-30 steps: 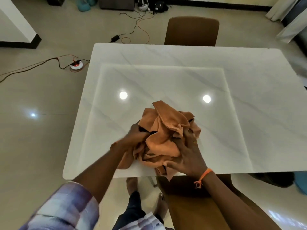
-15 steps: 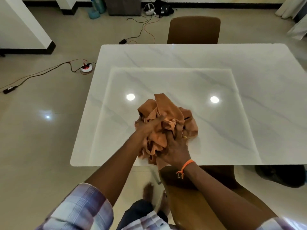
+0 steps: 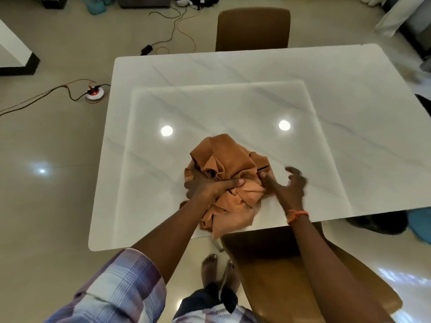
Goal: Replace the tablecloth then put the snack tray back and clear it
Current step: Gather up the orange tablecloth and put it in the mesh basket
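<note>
On the table [image 3: 349, 94], left grip [image 3: 210, 187] clutches bunched tablecloth [image 3: 228, 164]; right grip [image 3: 289, 187] spread.

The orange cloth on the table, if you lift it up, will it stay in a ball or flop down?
The orange cloth would probably flop and unfurl: it lies in soft folds, one end drooping over the table edge. It looks light, since the left hand bunches it easily. It may slide on the glossy top.

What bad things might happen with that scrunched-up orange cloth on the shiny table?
The crumpled orange cloth hangs over the white marble table's near edge, and only the left hand grips it, so it may slide off. Bare feet stand just below, so a dropped cloth might tangle them.
</note>
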